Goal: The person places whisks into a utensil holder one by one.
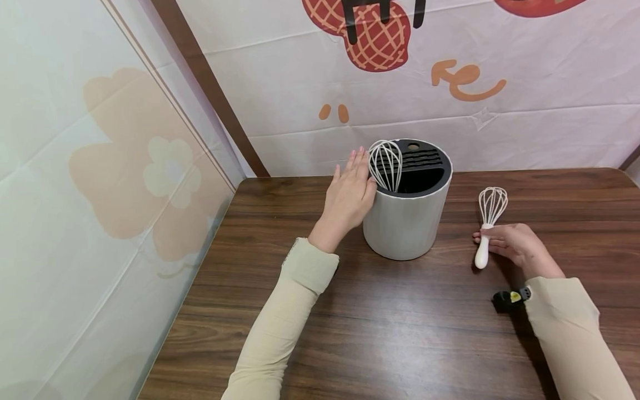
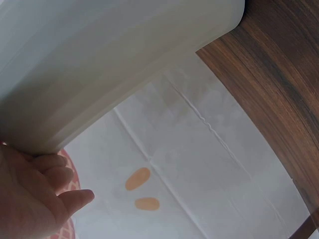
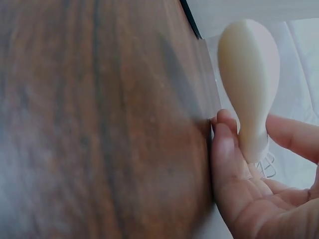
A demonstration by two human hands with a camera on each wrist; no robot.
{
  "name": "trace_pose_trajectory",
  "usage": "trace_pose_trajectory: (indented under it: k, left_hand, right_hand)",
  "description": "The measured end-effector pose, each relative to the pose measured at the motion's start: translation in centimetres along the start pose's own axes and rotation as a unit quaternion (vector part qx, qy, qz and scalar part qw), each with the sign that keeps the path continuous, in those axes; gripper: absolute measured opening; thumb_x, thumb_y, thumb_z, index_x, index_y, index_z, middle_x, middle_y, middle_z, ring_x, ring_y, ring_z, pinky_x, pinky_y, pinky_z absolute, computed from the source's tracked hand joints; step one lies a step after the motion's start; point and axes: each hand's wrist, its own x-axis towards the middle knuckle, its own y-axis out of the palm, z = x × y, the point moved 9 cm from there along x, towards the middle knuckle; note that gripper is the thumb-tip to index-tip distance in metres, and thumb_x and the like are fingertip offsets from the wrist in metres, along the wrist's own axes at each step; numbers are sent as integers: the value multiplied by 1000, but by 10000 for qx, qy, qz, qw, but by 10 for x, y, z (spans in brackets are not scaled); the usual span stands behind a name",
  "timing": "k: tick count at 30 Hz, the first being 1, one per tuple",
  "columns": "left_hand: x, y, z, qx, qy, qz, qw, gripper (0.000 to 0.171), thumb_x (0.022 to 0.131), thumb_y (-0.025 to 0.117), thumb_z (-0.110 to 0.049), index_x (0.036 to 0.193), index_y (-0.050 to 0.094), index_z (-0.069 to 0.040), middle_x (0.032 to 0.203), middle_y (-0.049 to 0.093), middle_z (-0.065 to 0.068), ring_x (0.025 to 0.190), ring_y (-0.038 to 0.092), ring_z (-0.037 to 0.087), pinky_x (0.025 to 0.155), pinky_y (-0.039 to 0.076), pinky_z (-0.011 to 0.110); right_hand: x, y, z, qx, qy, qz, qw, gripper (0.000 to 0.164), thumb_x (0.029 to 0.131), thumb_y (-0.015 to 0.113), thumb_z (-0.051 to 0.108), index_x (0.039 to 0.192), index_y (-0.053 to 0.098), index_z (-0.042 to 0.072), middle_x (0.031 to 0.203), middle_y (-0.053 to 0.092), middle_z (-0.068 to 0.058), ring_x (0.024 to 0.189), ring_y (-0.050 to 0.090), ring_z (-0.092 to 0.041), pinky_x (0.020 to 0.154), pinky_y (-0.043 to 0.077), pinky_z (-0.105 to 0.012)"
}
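A light grey utensil holder with a black slotted top stands near the table's back edge. One whisk is in it, its wire loops rising above the left side of the rim. My left hand rests against the holder's left side with its fingers extended; the left wrist view shows these fingers at the holder's wall. To the right of the holder, my right hand pinches a smaller white whisk at the neck of its handle. Its rounded handle end points toward the right wrist camera.
The dark wooden table ends at the back against a white printed cloth. Another pale cloth with a flower print hangs along the left side. A black wrist device sits under the right cuff.
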Motion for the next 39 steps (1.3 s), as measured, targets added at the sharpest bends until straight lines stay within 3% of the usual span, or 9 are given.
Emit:
trace_pose_trajectory:
  k: [11,17,24,39]
  left_hand:
    - [0,-1,0,0,-9,-5,10000,55,100,25,-25,151,18,-6,157,16,6,144,8,15,115,6,40]
    - [0,-1,0,13,-13,-7,10000,55,100,25,-25,151,19,-6,157,16,5,144,9,15,115,7,40]
    - [0,-1,-1,70,9,-39,10000,55,100,26,-25,151,20,-6,156,18,6,143,10,16,115,8,41]
    - [0,-1,-1,51,-6,10,10000,55,100,25,-25,151,18,-6,157,16,5,144,8,15,115,7,41]
  right_hand:
    - [1,0,-1,736,168,334,9966,27,94,48,-2,79,70,3,79,72,-9,75,69,-13,67,55,-25]
    - [0,-3,-2,659,170,309,9972,27,94,53,0,78,74,7,79,72,-6,75,69,-11,69,55,-24]
    - [-2,-1,-1,1086,188,557,9923,29,97,45,-1,82,70,1,83,72,-10,77,69,-14,72,55,-26]
    - [-5,3,3,1252,53,902,9880,33,99,38,1,88,68,1,88,71,-11,79,68,-17,73,54,-27]
